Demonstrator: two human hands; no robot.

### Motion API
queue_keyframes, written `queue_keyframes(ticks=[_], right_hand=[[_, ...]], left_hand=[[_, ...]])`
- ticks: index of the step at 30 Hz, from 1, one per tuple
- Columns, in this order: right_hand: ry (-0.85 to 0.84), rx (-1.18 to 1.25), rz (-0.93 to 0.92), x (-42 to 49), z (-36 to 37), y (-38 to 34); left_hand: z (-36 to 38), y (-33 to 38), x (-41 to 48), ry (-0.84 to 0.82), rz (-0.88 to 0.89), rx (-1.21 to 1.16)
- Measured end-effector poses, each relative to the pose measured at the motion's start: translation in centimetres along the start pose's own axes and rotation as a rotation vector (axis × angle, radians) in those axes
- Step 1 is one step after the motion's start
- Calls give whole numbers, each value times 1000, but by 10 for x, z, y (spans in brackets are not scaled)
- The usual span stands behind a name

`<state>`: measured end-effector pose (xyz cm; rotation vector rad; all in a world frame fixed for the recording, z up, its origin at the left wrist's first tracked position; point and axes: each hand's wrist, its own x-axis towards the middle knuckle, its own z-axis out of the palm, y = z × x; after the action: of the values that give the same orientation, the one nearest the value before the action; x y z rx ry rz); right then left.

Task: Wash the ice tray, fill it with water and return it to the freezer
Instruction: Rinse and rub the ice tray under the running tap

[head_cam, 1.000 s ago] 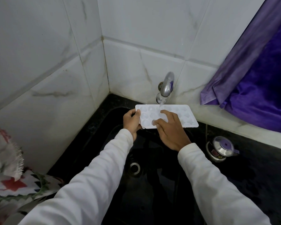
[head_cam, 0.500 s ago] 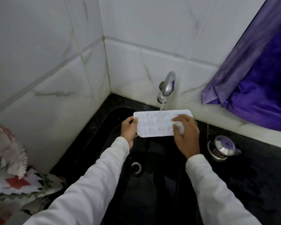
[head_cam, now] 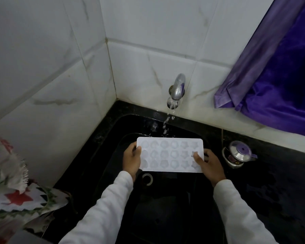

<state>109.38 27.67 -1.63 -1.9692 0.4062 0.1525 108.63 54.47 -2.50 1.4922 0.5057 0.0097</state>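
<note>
A white ice tray point(head_cam: 169, 154) with several shaped cells is held level over the black sink point(head_cam: 165, 208). My left hand point(head_cam: 132, 161) grips its left end, thumb on the top rim. My right hand point(head_cam: 209, 165) grips the right end, thumb resting on a cell near the corner. A chrome tap point(head_cam: 177, 88) on the tiled wall runs a thin broken stream point(head_cam: 166, 123) that falls just behind the tray's far edge. The fingers under the tray are hidden.
The sink drain point(head_cam: 147, 179) shows below the tray. A small steel kettle with a purple lid point(head_cam: 238, 154) stands on the black counter to the right. A purple curtain point(head_cam: 275, 74) hangs at right. Patterned cloth point(head_cam: 12, 191) lies at left.
The tray has come toward me and away from under the tap. My right hand has slid from the tray's top face to grip its right end.
</note>
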Motion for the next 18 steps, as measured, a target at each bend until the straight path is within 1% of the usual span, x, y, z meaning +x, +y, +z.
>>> queue_keyframes(ticks=[2,4,9,11,13,15,18], right_hand=[[54,-13,-41,-4,3,-3],[127,-12,-120,-6,5,-6],[288,66,-346,-12,5,-19],[369,74,-424,-15,7,-19],[402,73,-449,-16,9,-17],[395,19,-436,-16,8,-17],[376,42,-480,-21,6,-19]], left_hand=[[-6,-2,2,30,68,92],[-10,1,3,43,158,162],[-17,17,-4,43,440,181],[-19,19,-4,47,512,206],[-19,19,-4,23,515,242],[-19,19,-6,2,476,231],[-20,18,-12,34,504,170]])
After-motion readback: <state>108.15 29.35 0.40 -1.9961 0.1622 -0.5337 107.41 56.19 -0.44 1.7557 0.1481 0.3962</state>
